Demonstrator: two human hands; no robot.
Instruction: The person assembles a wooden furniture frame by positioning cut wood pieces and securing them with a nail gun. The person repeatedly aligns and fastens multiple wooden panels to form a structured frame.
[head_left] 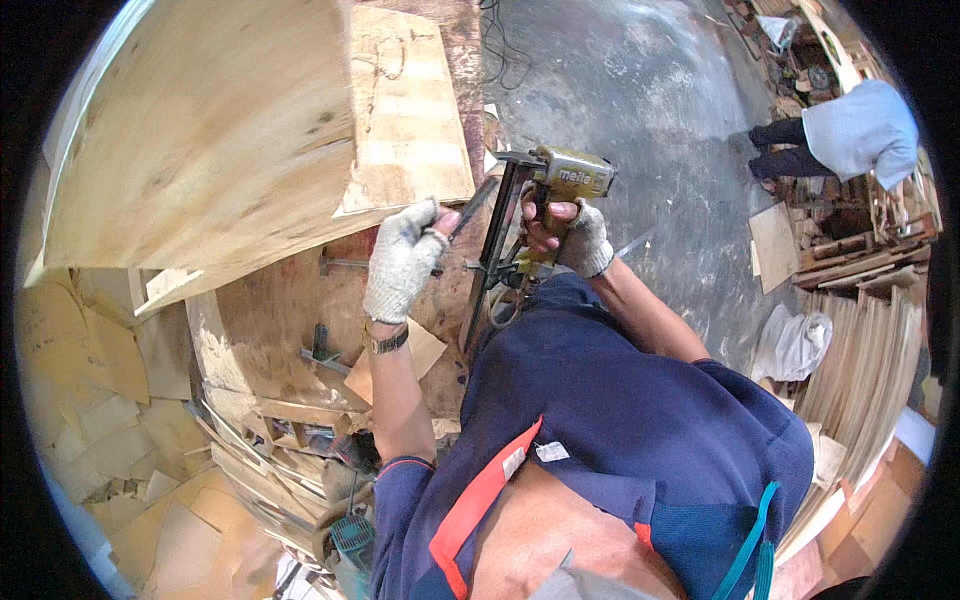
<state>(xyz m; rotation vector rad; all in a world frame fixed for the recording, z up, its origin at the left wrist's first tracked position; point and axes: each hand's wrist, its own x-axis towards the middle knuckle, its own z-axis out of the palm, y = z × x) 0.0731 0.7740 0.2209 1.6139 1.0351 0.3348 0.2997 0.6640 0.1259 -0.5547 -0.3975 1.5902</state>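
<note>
Left gloved hand (402, 255) pinched dark strip (476, 205) near long magazine (497, 228) of nail gun (575, 174); contact with magazine unclear. Right gloved hand (587, 240) grasped nail gun by handle, apparently to steady it and hold magazine within left hand's reach. Plywood panel (230, 150) lay left of and beyond left hand, seemingly supported above brown work surface (270, 325). Co-worker (860, 130) stooped well beyond right hand.
</note>
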